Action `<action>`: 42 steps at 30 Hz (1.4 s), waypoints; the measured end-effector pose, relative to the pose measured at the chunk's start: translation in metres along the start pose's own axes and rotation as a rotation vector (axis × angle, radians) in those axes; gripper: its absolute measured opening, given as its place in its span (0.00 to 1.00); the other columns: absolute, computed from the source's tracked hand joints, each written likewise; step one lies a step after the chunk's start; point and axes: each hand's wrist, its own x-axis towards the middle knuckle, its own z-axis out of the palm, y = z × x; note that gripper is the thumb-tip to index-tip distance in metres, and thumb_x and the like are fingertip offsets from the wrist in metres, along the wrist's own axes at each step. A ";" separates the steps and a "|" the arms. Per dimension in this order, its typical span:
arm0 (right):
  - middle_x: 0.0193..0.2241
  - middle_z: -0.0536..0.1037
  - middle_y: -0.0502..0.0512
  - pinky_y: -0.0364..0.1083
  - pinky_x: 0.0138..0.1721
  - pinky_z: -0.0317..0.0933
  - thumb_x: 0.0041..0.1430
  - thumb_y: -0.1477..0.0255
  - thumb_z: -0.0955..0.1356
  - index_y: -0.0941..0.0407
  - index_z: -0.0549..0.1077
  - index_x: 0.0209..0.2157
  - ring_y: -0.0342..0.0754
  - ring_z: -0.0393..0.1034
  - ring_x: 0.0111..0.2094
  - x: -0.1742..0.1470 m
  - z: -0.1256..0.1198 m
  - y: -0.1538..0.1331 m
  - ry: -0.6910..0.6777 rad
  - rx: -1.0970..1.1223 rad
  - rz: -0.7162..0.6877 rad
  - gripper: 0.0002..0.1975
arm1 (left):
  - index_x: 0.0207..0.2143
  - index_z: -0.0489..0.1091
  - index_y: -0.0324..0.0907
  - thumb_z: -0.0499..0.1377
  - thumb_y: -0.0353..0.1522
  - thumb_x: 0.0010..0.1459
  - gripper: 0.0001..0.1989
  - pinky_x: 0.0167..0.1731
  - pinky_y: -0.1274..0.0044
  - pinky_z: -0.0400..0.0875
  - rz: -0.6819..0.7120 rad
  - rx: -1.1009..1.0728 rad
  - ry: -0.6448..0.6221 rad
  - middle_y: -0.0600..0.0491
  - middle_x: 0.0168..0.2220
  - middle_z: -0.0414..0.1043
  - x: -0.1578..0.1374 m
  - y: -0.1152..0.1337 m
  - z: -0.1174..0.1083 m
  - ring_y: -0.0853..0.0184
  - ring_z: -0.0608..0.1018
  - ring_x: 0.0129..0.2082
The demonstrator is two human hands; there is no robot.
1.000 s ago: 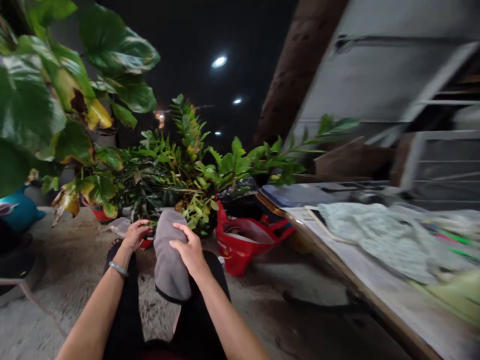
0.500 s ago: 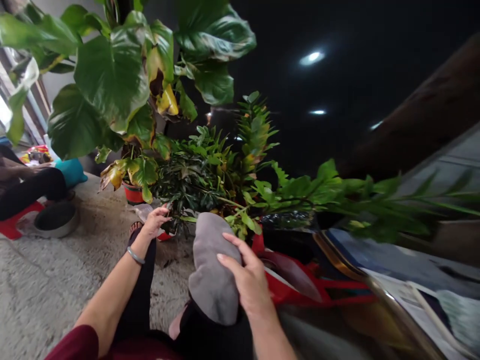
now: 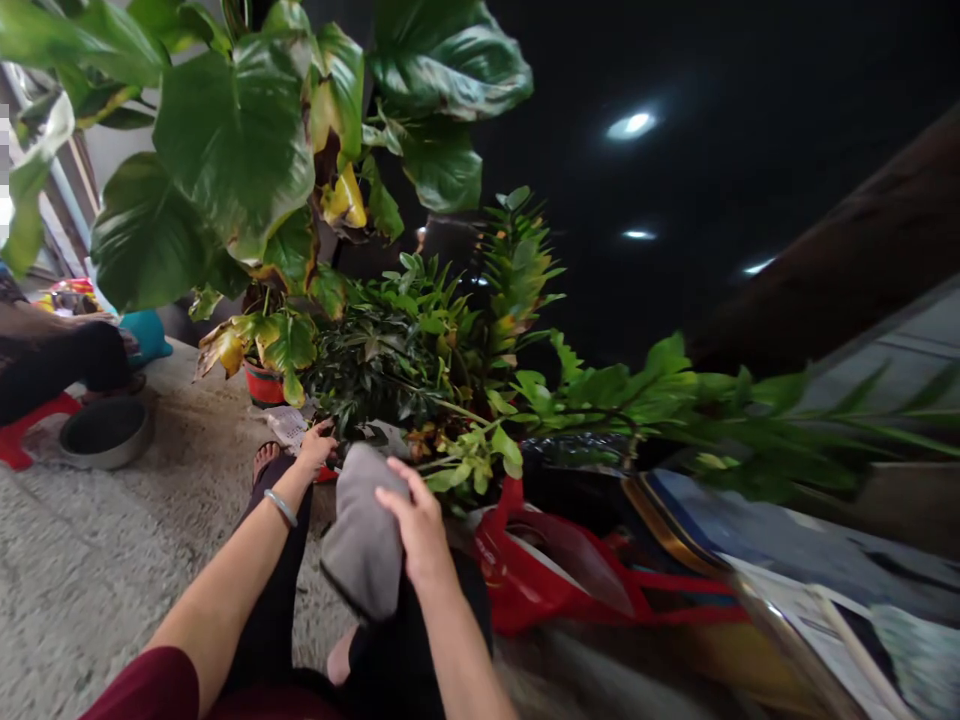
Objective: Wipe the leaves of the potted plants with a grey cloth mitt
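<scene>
My right hand (image 3: 421, 525) grips a soft grey cloth (image 3: 366, 535), thumb and fingers on its right side, with the rest hanging down over my knee. Ahead of the cloth, my left hand (image 3: 318, 450) reaches to the lower edge of a dark, small-leaved potted plant (image 3: 364, 370). Its fingers are partly spread and I see nothing held in them. Whether the fingertips touch a leaf is unclear. A grey bangle (image 3: 281, 508) circles the left wrist.
A large-leaved plant (image 3: 232, 150) with yellowing leaves towers at left. A red bag (image 3: 525, 570) stands at my right, beside boards and papers (image 3: 810, 620). At far left, a person (image 3: 60, 360) sits on a red stool (image 3: 34, 432) near a grey basin (image 3: 105, 435).
My right hand has carried the grey cloth leftward, closer to my left hand and the plant. My left hand has shifted slightly right and down.
</scene>
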 end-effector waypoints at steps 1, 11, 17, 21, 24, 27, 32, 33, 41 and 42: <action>0.44 0.83 0.57 0.56 0.48 0.70 0.42 0.65 0.73 0.53 0.80 0.43 0.61 0.77 0.46 -0.016 -0.007 0.003 -0.035 -0.007 0.038 0.23 | 0.46 0.78 0.37 0.61 0.17 0.39 0.28 0.20 0.82 0.66 -0.011 0.007 0.037 0.54 0.27 0.75 0.001 0.001 -0.001 0.73 0.71 0.21; 0.49 0.79 0.56 0.58 0.58 0.62 0.40 0.63 0.74 0.53 0.76 0.50 0.58 0.72 0.52 0.063 -0.018 -0.075 0.342 0.146 -0.308 0.31 | 0.38 0.79 0.36 0.64 0.35 0.56 0.11 0.28 0.76 0.74 -0.115 -0.175 -0.082 0.44 0.38 0.79 -0.001 0.012 -0.004 0.66 0.78 0.29; 0.43 0.83 0.54 0.60 0.50 0.68 0.35 0.62 0.75 0.50 0.80 0.40 0.64 0.75 0.47 0.003 0.007 -0.001 -0.026 0.127 0.243 0.24 | 0.40 0.77 0.37 0.57 0.42 0.64 0.17 0.27 0.76 0.73 -0.193 -0.208 -0.092 0.43 0.40 0.79 0.003 0.011 -0.005 0.66 0.77 0.28; 0.47 0.82 0.54 0.58 0.55 0.65 0.43 0.60 0.75 0.50 0.79 0.46 0.61 0.75 0.49 -0.023 -0.024 -0.031 -0.030 0.048 0.041 0.25 | 0.39 0.78 0.38 0.57 0.43 0.63 0.18 0.28 0.77 0.72 -0.175 -0.175 -0.169 0.42 0.44 0.78 0.004 0.015 -0.010 0.65 0.77 0.31; 0.54 0.77 0.57 0.59 0.60 0.59 0.44 0.59 0.75 0.52 0.75 0.52 0.61 0.70 0.55 0.017 -0.034 -0.069 0.208 -0.077 -0.262 0.31 | 0.39 0.78 0.38 0.56 0.43 0.65 0.18 0.29 0.77 0.73 -0.154 -0.171 -0.195 0.42 0.45 0.78 -0.001 0.018 -0.013 0.67 0.77 0.31; 0.55 0.76 0.60 0.59 0.59 0.61 0.38 0.61 0.76 0.54 0.71 0.56 0.61 0.70 0.54 0.063 -0.020 -0.068 0.291 -0.070 -0.239 0.40 | 0.40 0.78 0.39 0.59 0.44 0.62 0.18 0.29 0.77 0.73 -0.133 -0.178 -0.215 0.43 0.44 0.78 -0.006 0.018 -0.012 0.67 0.77 0.31; 0.44 0.82 0.58 0.59 0.53 0.67 0.35 0.66 0.75 0.54 0.78 0.46 0.62 0.75 0.46 0.033 0.008 -0.011 -0.004 0.042 0.137 0.30 | 0.41 0.78 0.39 0.59 0.44 0.61 0.18 0.31 0.76 0.73 -0.120 -0.188 -0.188 0.43 0.43 0.77 -0.004 0.017 -0.009 0.64 0.78 0.34; 0.43 0.82 0.57 0.60 0.53 0.66 0.36 0.67 0.75 0.54 0.78 0.45 0.62 0.75 0.46 0.016 0.008 -0.007 -0.074 0.039 0.144 0.28 | 0.41 0.78 0.39 0.60 0.45 0.61 0.18 0.31 0.75 0.73 -0.128 -0.186 -0.184 0.43 0.43 0.77 -0.003 0.018 -0.009 0.64 0.78 0.34; 0.55 0.76 0.56 0.56 0.61 0.58 0.44 0.64 0.75 0.53 0.74 0.53 0.58 0.69 0.56 0.030 -0.025 -0.089 0.260 -0.006 -0.364 0.31 | 0.40 0.78 0.38 0.59 0.48 0.61 0.22 0.33 0.75 0.73 -0.124 -0.176 -0.293 0.42 0.41 0.79 -0.008 0.025 -0.012 0.63 0.78 0.35; 0.56 0.76 0.58 0.56 0.60 0.59 0.44 0.64 0.75 0.54 0.73 0.54 0.58 0.69 0.56 0.046 -0.021 -0.088 0.325 0.028 -0.372 0.33 | 0.41 0.78 0.38 0.59 0.48 0.61 0.22 0.33 0.75 0.73 -0.123 -0.173 -0.303 0.42 0.41 0.79 -0.009 0.025 -0.013 0.62 0.78 0.35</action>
